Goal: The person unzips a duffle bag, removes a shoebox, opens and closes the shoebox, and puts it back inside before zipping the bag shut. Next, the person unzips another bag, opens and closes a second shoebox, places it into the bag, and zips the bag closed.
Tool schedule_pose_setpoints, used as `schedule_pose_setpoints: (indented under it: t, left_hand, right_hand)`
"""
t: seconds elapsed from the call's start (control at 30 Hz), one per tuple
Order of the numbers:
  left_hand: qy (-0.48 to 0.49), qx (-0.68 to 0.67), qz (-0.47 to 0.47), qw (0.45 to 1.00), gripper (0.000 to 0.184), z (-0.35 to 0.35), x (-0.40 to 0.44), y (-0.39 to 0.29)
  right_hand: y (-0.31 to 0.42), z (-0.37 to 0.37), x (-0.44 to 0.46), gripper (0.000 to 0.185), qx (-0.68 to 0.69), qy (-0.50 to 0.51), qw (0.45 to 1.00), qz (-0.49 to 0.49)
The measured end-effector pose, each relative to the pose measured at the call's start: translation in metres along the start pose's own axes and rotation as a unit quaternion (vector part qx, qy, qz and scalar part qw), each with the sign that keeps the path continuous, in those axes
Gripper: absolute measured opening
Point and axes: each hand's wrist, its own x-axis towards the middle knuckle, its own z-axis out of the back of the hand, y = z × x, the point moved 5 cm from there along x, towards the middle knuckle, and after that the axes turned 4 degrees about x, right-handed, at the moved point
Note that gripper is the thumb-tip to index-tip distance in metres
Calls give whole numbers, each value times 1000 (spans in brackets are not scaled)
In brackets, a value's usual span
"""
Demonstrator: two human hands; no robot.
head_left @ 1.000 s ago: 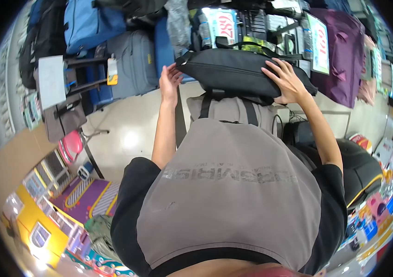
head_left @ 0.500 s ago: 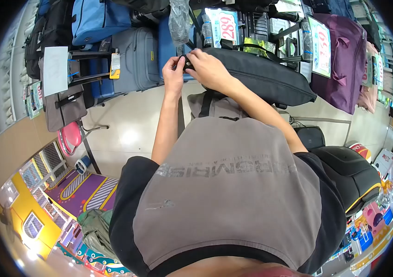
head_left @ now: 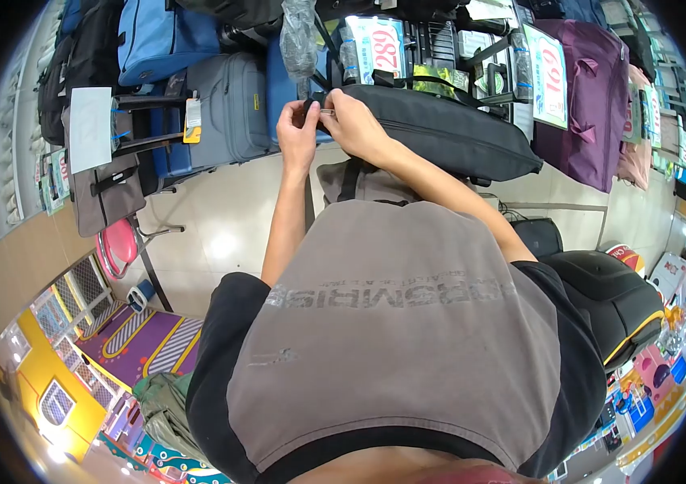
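Note:
A long black fabric bag [head_left: 448,129] lies across other luggage in front of me, with a zip along its side. At its left end, my left hand [head_left: 298,133] pinches a small dark piece [head_left: 313,104] between thumb and fingers. Close beside it, my right hand [head_left: 353,127] is closed on a small silvery metal piece [head_left: 327,111]. The fingers cover most of both pieces, so I cannot tell their exact kind. A grey-brown bag [head_left: 367,182] with a black strap sits below my right forearm.
A grey suitcase [head_left: 230,105] and a blue bag [head_left: 170,40] stand at the left. Price cards, including a white one [head_left: 546,77], hang by a purple bag [head_left: 581,105] at the right. A pink stool [head_left: 117,246] and a black backpack [head_left: 605,298] flank me.
The view has shifted slightly. The hands stay together at the bag's left end; the right fingers have shifted, and a silvery piece now shows where a dark piece with a round dot was.

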Motion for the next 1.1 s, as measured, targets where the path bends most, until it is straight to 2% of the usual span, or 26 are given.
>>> schedule_pose_setpoints:
  t: [0.07,0.3,0.43,0.57,0.7,0.93,1.1]
  left_hand:
    - [-2,-35,6,999,19,-1,2,0]
    - [-25,8,16,1000,24,11,12,17]
    - [-41,-13,15,999,26,7,14,16]
    - [-38,-27,23,999,25,7,14,16]
    - [-44,-21,36,998,25,9,17,23]
    - [-16,-22,60,998,24,11,20,41]
    - [-23,-6,63,998,23,9,19,37]
  right_hand:
    - [0,1,3,21,16,-9,1000,17]
    - [-14,14,2,15,66,-23,997,-33]
    - [-27,46,-18,14,41,-39,996,-68]
    - [-49,95,-59,16,-15,-60,987,-151]
    - [-85,160,-114,17,-90,-131,971,-180]
    - [-168,280,-219,17,-196,-253,905,-281]
    - [-204,319,-262,18,-229,-311,872,-300]
